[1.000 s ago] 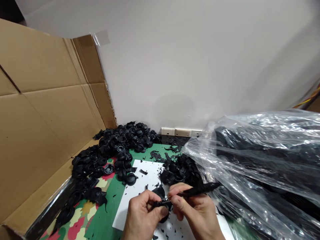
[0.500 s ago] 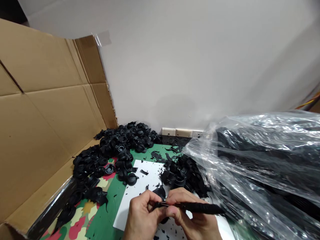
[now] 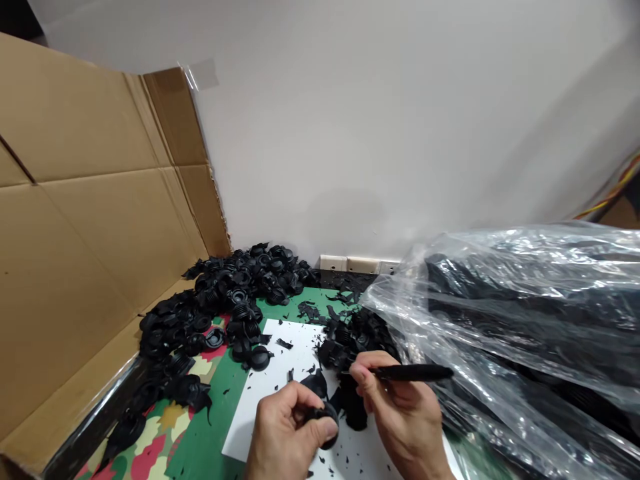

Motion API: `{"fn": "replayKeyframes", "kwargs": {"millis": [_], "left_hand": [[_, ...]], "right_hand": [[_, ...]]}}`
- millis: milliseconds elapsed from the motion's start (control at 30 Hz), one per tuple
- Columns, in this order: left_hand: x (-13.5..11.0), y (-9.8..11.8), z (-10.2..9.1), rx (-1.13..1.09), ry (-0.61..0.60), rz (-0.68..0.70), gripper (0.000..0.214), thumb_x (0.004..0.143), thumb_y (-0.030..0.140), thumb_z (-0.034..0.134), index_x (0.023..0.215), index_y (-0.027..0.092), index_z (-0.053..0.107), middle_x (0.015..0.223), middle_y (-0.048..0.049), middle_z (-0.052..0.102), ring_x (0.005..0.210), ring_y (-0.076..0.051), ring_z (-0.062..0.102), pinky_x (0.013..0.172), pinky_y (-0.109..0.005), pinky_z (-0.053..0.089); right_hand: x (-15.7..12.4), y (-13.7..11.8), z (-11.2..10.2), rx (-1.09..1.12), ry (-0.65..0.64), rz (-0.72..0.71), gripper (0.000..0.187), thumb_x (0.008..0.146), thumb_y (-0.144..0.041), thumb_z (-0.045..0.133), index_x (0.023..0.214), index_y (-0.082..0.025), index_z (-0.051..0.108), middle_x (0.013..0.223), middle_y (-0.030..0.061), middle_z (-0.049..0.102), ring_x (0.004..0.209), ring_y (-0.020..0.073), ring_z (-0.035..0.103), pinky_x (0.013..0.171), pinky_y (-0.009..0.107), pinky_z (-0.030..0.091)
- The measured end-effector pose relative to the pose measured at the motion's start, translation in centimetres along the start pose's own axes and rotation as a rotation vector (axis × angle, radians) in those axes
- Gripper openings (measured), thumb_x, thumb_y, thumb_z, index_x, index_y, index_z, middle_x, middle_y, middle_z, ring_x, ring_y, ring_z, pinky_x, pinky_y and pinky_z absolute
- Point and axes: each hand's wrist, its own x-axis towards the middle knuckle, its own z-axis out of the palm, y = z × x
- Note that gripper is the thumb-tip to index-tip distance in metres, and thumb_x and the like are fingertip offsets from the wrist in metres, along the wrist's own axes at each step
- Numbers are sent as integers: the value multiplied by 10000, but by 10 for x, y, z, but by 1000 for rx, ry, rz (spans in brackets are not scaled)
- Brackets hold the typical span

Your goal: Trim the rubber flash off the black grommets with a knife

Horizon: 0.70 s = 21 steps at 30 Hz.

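Observation:
Low on the white sheet (image 3: 285,363), my left hand (image 3: 290,427) pinches a round black rubber part (image 3: 329,427) between thumb and fingers. A thin flap of black rubber (image 3: 315,385) shows just beyond those fingers. To the right, my right hand (image 3: 400,407) grips a slim black-handled tool (image 3: 415,373) like a pen, its thin tip pointing left, apart from the part. Whether that tip is a blade cannot be made out. Dark rubber pieces (image 3: 354,407) lie between the two hands. Beyond my right hand is a pile of black rubber parts and scraps (image 3: 365,333).
A large heap of ribbed black rubber parts (image 3: 240,280) spreads along the cardboard wall (image 3: 100,167) on the left. A clear plastic bag (image 3: 520,320) full of black pieces fills the right side. Scraps litter the green mat (image 3: 215,413). A pale wall socket strip (image 3: 363,265) stands behind.
My right hand has moved up and away from my left hand, taking the tool off the rubber part. My left hand still holds the part. The view has shifted slightly.

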Motion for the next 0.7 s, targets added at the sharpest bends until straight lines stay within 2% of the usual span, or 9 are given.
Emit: {"fn": "replayKeyframes", "kwargs": {"millis": [133, 300, 400, 500, 567, 700], "left_hand": [[1, 5, 0, -16, 52, -10, 104, 498, 126, 690, 535, 154, 597, 401, 78, 470, 387, -56, 339, 375, -175, 230], [1, 6, 1, -53, 59, -4, 114, 486, 128, 695, 530, 159, 595, 399, 80, 464, 393, -54, 323, 373, -176, 221], [2, 6, 1, -42, 60, 7, 119, 488, 127, 696, 526, 164, 589, 397, 74, 484, 392, -58, 335, 373, -178, 224], [3, 3, -1, -42, 48, 14, 122, 497, 120, 697, 531, 163, 588, 406, 69, 503, 399, -63, 371, 385, -180, 249], [4, -1, -2, -41, 41, 11, 130, 504, 110, 705, 542, 157, 590, 413, 72, 505, 404, -61, 385, 399, -178, 262], [5, -5, -3, -62, 23, 3, 138, 519, 120, 727, 553, 152, 596, 433, 56, 551, 414, -68, 428, 422, -183, 304]], "right_hand": [[3, -4, -2, 175, -1, 126, 215, 828, -380, 613, 739, -185, 633, 624, 4, 611, 458, 134, 595, 432, 230, 510], [1, -9, -6, 414, -143, 217, 291, 853, -465, 557, 788, -187, 611, 858, 64, 650, 644, 208, 703, 577, 317, 589], [0, -11, -7, 402, -189, 205, 316, 859, -487, 536, 770, -192, 607, 858, 75, 659, 725, 226, 691, 645, 344, 584], [-1, -13, -3, 313, -161, 118, 346, 823, -519, 568, 726, -199, 657, 852, 84, 656, 792, 234, 643, 648, 324, 555], [-3, -14, 0, 291, -141, 98, 319, 790, -508, 620, 723, -205, 694, 828, 75, 648, 766, 224, 626, 622, 304, 537], [-8, -17, 5, 300, -124, 164, 284, 723, -495, 699, 730, -212, 720, 736, 43, 655, 694, 200, 622, 633, 292, 522]]}}
